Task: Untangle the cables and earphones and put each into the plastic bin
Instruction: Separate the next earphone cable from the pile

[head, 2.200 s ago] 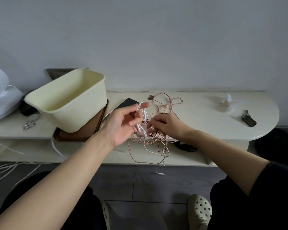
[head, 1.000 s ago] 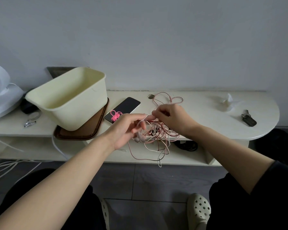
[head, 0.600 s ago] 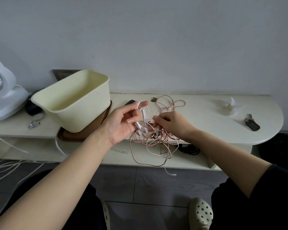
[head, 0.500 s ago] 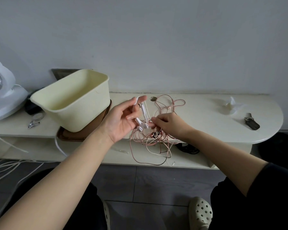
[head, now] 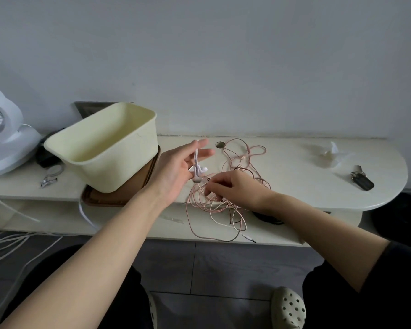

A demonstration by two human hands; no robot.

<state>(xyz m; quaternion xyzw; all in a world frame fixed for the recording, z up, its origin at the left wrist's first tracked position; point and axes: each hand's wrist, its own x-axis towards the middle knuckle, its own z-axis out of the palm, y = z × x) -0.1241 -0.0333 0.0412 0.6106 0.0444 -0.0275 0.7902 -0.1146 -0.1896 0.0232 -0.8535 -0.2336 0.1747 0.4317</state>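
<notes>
My left hand is raised palm-up just right of the cream plastic bin. White earphones hang from between its outstretched fingers, buds down. Their cord runs into a tangle of pink and white cables that droops over the shelf's front edge. My right hand is on top of the tangle with curled fingers pinching strands. More loops of pink cable lie on the shelf behind it. The bin looks empty from this view.
The bin leans tilted on a brown tray on the white shelf. A white fan and a nail clipper are at the left; a tissue and keys are at the right. Loose white cords lie on the floor at the left.
My left hand has opened its fingers further and lifted the earphones up and toward the bin. My right hand has dropped lower onto the tangle, which now hangs further down.
</notes>
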